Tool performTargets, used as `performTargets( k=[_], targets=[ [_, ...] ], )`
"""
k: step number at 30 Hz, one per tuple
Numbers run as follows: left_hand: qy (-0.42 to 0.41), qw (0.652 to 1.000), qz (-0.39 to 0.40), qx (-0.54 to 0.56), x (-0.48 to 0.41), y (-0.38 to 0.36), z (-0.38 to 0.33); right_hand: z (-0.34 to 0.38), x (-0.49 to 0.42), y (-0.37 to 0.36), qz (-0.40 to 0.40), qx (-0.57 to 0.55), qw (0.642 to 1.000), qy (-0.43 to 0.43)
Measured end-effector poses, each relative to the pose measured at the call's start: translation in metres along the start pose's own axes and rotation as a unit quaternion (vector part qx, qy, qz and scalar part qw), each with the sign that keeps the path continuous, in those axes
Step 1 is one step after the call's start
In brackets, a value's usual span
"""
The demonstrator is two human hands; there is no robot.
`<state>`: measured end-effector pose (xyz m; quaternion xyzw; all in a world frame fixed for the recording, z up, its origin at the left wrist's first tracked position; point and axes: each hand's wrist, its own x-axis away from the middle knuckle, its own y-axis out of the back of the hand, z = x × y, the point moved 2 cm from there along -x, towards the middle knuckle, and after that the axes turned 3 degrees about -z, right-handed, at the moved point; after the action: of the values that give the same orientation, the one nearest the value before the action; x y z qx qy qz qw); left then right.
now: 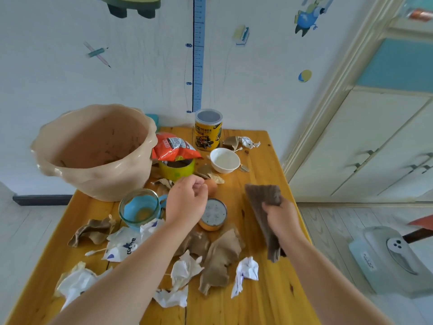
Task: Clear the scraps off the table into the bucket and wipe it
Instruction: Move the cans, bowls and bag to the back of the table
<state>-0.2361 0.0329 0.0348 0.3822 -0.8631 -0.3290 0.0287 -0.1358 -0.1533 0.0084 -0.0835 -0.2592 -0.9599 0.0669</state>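
Bucket (112,184) stands on the table (269,301); I make out a few faint scraps low inside. Just right of it: a glass cup (131,216) holding a blue cup, then a green cup (177,171) with dark contents. Left hand (187,202) further right, fingers curled together; pinching anything, I cannot tell. Beyond: lidded yellow canister (208,134), white bowl (225,159). Farthest from bucket, right hand (280,216) clamps brown cloth (262,198). Paper scraps (185,268) lie nearer me than bucket.

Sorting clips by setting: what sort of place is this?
Probably a child's room at home: cartoon stickers and a height chart on the wall, with a small wooden table beside pale cupboards.
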Motion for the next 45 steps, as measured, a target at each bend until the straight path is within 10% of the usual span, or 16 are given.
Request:
performTargets(
  k=[6, 17, 26, 34, 45],
  targets=[
    [-0.009, 1.000, -0.010, 0.028, -0.035, -0.023, -0.020, 0.051, -0.085, 0.004, -0.121, -0.023, 0.985, 0.124],
    [-0.036, 0.997, 0.003, 0.064, -0.082, -0.050, -0.022, 0.108, -0.215, -0.068, -0.056, 0.282, 0.879, 0.381],
    [0.023, 0.997, -0.010, 0.072, -0.088, -0.051, -0.003, 0.107, -0.250, -0.111, 0.220, 0.383, 0.875, 0.196],
    [-0.018, 0.999, -0.023, 0.045, -0.086, -0.048, -0.009, 0.089, -0.231, -0.097, 0.274, 0.444, 0.808, 0.275],
    [0.099, 0.994, -0.031, 0.034, -0.074, -0.047, -0.006, 0.056, -0.174, -0.055, 0.278, 0.422, 0.820, 0.267]
  ],
)
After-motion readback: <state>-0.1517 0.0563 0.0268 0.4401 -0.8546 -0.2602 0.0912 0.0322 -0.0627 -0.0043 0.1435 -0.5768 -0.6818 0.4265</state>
